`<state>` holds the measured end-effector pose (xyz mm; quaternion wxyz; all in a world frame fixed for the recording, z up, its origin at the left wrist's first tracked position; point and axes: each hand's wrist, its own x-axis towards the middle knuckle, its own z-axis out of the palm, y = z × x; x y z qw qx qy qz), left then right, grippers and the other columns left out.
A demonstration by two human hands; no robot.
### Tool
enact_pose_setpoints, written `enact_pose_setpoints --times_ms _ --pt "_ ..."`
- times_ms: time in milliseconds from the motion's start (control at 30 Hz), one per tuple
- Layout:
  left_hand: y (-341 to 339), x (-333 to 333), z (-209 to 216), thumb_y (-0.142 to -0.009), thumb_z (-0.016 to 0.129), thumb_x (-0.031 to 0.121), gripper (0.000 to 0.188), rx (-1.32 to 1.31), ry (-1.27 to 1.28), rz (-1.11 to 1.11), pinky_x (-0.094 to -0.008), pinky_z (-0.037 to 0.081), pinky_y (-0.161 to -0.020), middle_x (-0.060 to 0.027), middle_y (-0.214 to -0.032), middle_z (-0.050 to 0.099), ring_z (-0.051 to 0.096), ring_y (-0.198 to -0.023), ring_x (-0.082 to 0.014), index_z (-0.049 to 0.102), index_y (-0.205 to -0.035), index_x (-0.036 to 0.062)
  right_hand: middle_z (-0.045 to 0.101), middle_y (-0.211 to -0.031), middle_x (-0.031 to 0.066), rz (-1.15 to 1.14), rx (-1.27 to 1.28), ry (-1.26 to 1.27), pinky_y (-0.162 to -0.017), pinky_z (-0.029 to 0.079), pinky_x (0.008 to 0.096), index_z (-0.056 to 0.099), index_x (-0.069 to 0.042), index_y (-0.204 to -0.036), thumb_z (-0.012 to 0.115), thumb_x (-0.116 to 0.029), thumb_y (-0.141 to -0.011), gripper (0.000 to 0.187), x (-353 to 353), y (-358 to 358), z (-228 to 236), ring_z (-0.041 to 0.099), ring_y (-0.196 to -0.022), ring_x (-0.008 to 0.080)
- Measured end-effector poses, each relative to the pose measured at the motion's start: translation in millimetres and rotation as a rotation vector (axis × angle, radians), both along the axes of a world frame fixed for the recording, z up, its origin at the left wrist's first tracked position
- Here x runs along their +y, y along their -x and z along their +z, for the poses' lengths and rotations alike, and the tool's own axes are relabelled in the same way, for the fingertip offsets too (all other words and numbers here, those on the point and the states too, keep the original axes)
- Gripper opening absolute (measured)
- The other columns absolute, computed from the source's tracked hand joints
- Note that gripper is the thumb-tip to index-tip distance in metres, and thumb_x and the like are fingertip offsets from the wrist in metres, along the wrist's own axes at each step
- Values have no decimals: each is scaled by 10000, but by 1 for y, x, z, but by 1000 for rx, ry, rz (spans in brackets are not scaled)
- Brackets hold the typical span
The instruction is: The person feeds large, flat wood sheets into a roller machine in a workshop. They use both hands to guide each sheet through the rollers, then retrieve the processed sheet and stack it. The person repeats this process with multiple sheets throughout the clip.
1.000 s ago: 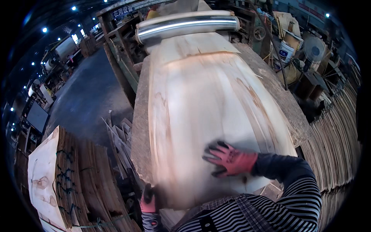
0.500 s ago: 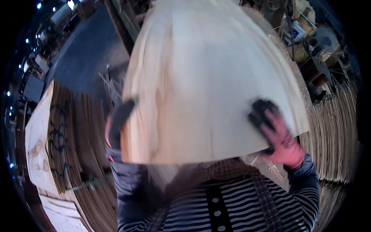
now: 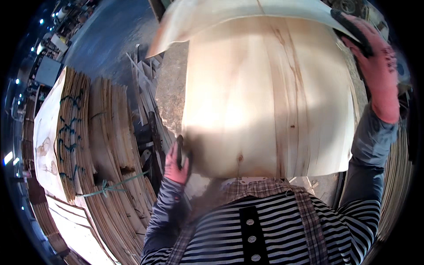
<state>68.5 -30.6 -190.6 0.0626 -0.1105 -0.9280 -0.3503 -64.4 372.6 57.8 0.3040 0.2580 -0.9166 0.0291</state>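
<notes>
My right hand (image 3: 375,66), in a pink and black work glove, grips the right edge of an upper wood veneer sheet (image 3: 221,11). That sheet is lifted and curved at the far side, its near edge bowed. Beneath it lies another pale veneer sheet (image 3: 238,88) with brown grain streaks and small knots, on a worn brown board (image 3: 171,88). My left hand (image 3: 177,165), gloved alike, is beside the lower sheet's near left edge, its fingers apart and holding nothing. Whether it touches the edge I cannot tell.
Tied stacks of veneer (image 3: 73,141) stand on the left, with green cord (image 3: 106,187) around one. Thin wood offcuts (image 3: 143,81) lie beyond them near a bluish floor (image 3: 106,39). Another veneer stack (image 3: 395,176) rises at the right, behind my right arm.
The upper sheet has moved away from me, uncovering the lower one. My right hand went up and right with its edge; my left hand came off it and dropped lower.
</notes>
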Motion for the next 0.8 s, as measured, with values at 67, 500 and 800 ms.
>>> enact_pose_setpoints --times_ms 67,500,800 --pt "-33 1 -40 -669 616 159 739 -177 178 171 -395 328 -948 -260 -1203 389 389 -1112 -389 242 -1278 -28 566 -990 104 62 106 8 -725 446 307 546 -90 -1063 597 -168 -762 316 -8 44 -42 569 -849 255" --pt "-3 -13 -52 -709 611 213 670 -363 -39 112 -359 383 -900 -236 -1126 436 463 -1036 -337 304 -1279 39 267 -1347 72 -560 -60 -129 -952 203 566 241 -223 -1318 585 -336 -731 690 18 223 -184 253 -1226 286" --pt "10 -25 -54 -810 575 180 346 -632 -809 207 -189 416 -506 -20 -919 517 502 -566 -59 498 -1123 55 304 -1299 162 107 -550 -30 -1018 202 417 344 -136 -1275 577 -341 -741 617 -57 10 -181 265 -1208 333"
